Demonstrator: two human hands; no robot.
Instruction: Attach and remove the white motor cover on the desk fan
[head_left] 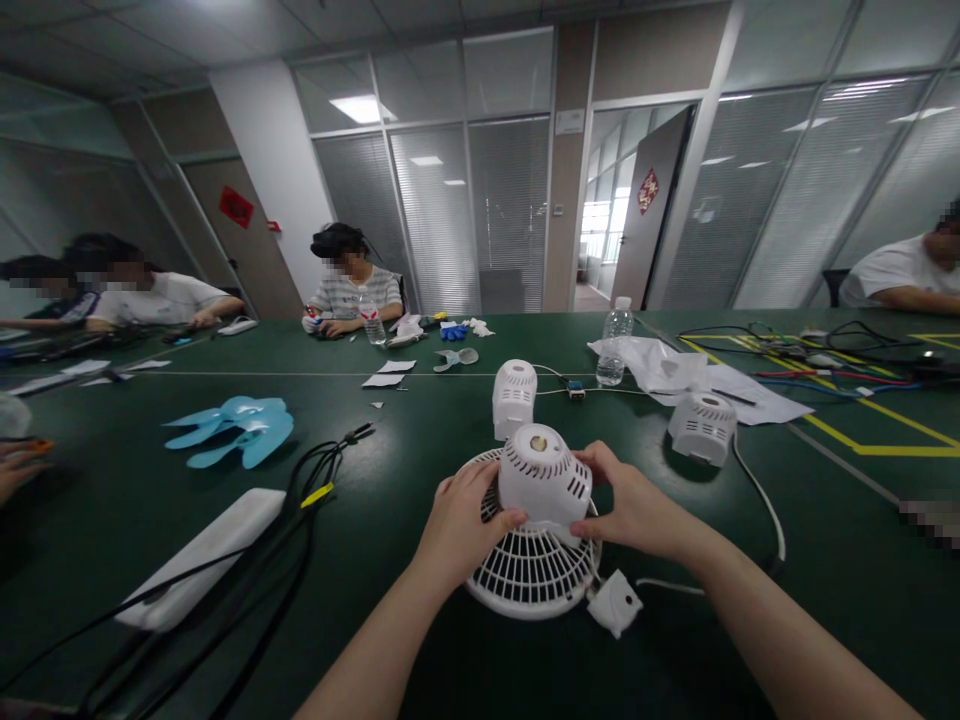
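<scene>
A white fan motor housing (541,490) with vent slots sits over a round white fan grille (529,580) on the table in front of me. My left hand (466,515) grips the housing's left side, thumb across its front. On its right side my right hand (626,498) holds it between thumb and fingers. Just behind stands a similar white housing (514,395). Close by the grille's lower right lies a small white squarish part (615,604) with a cable. Another vented housing (703,428) rests farther right, its white cord curving toward me.
Blue fan blades (236,428) lie at left, beyond a white power strip (206,555) and black cables (300,540). A water bottle (615,340) stands beside crumpled plastic (660,365). Wires (817,365) spread at far right. Other people (352,285) sit around the table.
</scene>
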